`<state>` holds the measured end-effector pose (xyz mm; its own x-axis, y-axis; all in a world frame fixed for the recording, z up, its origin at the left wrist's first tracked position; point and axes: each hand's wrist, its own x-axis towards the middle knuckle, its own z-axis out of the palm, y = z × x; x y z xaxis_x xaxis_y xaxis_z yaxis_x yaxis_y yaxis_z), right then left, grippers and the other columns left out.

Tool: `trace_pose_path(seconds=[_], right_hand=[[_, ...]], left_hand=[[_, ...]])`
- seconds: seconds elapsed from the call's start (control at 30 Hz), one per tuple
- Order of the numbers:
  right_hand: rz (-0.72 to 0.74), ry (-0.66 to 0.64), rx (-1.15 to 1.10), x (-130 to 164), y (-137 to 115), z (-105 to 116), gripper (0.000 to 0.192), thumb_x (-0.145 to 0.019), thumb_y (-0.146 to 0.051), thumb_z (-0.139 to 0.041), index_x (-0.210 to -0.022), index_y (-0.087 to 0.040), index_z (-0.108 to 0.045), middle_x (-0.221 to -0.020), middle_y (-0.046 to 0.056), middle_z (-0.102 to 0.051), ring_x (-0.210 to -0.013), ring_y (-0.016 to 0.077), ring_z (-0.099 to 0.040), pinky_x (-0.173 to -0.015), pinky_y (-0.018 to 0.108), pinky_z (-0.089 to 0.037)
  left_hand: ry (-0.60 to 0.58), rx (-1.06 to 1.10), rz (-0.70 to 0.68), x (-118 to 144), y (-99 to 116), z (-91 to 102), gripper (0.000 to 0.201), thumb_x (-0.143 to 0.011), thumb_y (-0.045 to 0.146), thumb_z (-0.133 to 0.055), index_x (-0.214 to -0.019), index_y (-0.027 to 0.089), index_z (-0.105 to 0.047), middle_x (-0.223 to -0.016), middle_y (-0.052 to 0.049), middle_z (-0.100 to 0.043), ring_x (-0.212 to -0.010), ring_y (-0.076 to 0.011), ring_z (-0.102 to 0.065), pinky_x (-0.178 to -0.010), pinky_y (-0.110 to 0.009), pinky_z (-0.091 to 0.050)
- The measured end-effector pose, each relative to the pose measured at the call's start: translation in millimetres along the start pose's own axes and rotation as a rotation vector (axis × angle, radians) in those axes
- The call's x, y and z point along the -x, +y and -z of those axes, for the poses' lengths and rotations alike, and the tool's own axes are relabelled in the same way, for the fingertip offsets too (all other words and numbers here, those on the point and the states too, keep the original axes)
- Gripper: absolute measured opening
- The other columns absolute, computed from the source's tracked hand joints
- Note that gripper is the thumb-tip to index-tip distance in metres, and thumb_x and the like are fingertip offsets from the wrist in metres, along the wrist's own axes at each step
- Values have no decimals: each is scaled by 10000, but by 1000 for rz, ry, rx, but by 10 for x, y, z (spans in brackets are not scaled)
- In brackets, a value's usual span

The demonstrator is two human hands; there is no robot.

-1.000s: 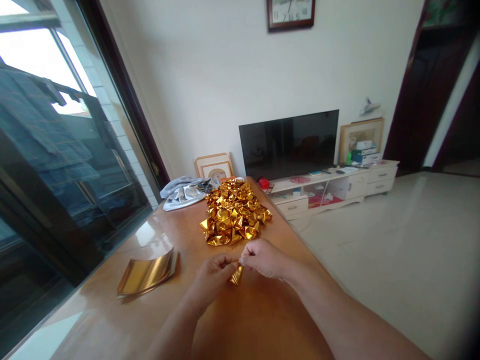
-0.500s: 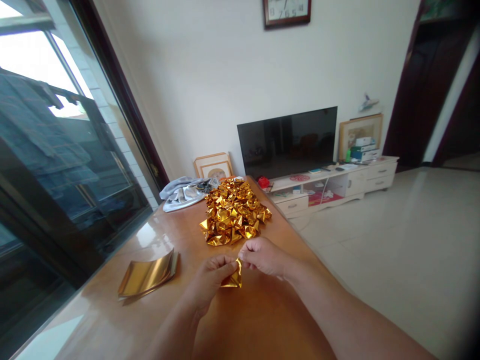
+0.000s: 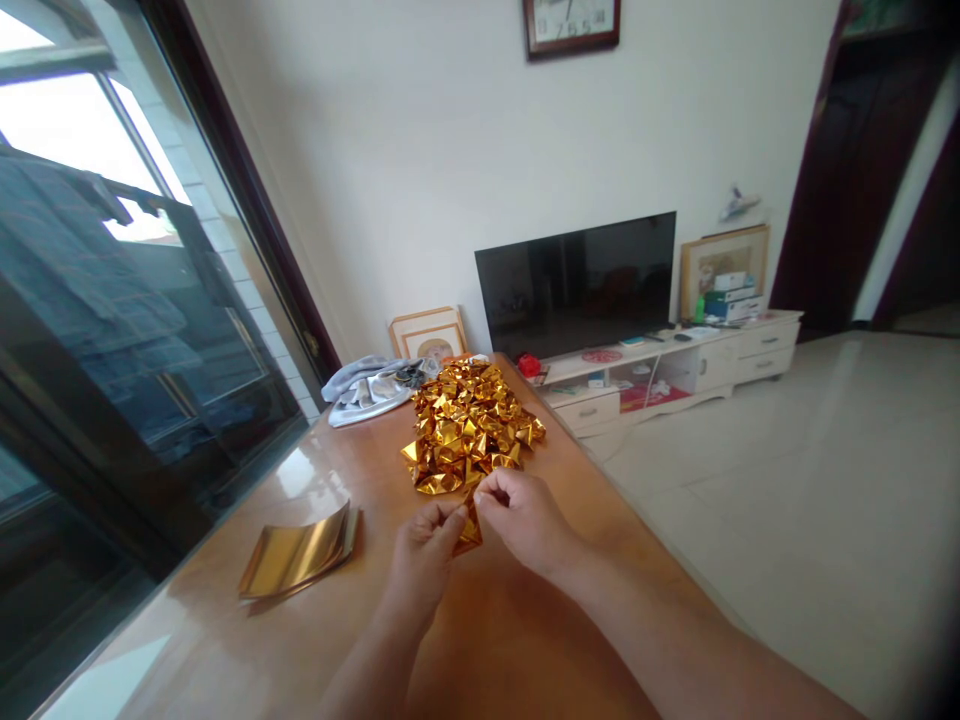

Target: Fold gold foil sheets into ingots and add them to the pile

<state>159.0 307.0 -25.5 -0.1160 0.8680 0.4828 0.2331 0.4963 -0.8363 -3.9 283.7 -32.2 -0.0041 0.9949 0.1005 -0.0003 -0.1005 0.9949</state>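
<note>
My left hand (image 3: 424, 553) and my right hand (image 3: 523, 518) meet over the wooden table (image 3: 517, 650) and both pinch one small folded piece of gold foil paper (image 3: 469, 529). Just beyond my fingers lies a heap of folded gold foil pieces (image 3: 469, 425). A stack of flat gold foil sheets (image 3: 298, 553) rests on the table to the left of my left hand.
A grey cloth (image 3: 371, 385) lies at the table's far left end. Glass sliding doors (image 3: 127, 330) run along the left. A TV (image 3: 577, 282) on a white low cabinet (image 3: 679, 370) stands against the far wall, with tiled floor to the right.
The gold piece has been turned and folded between my fingers, from hanging down to a tighter shape. Both hands have shifted slightly toward the heap.
</note>
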Motion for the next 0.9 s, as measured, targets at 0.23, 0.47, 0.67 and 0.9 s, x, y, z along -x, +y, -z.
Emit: trace_pose_path(seconds=[0.23, 0.47, 0.67, 0.9], right_hand=[[-40, -2, 9, 9, 55, -44, 116, -828, -197, -565, -736, -192, -635, -724, -10, -687, -639, 135, -579, -597, 234, -412], [-167, -19, -128, -2, 13, -48, 89, -817, -249, -610, -796, -188, -672, -775, 14, -702, -701, 159, -602, -655, 257, -463], [-225, -40, -332, 15, -8, -67, 151, -809, -324, -657, -828, -174, -670, -773, 2, -667, -718, 149, -575, -687, 262, -465], [-203, -76, -364, 14, -50, -29, 167, -835, -335, -633, -811, -170, -646, -763, -7, -640, -726, 145, -566, -682, 260, -458]], left_hand=[[16, -55, -42, -10, -14, -1, 282, -783, 422, -741, -839, 146, -720, -752, -32, -682, -754, -185, -645, -727, -291, -529], [-32, 22, -8, 42, 55, -47, 261, -807, 404, -737, -863, 150, -709, -762, -23, -681, -755, -172, -633, -727, -281, -514], [-41, 117, 45, 74, 118, -87, 256, -789, 399, -760, -815, 151, -701, -743, -10, -671, -711, -138, -601, -707, -250, -486], [-98, 159, 90, 76, 92, -56, 262, -807, 404, -751, -854, 152, -696, -740, -6, -641, -685, -120, -545, -700, -240, -437]])
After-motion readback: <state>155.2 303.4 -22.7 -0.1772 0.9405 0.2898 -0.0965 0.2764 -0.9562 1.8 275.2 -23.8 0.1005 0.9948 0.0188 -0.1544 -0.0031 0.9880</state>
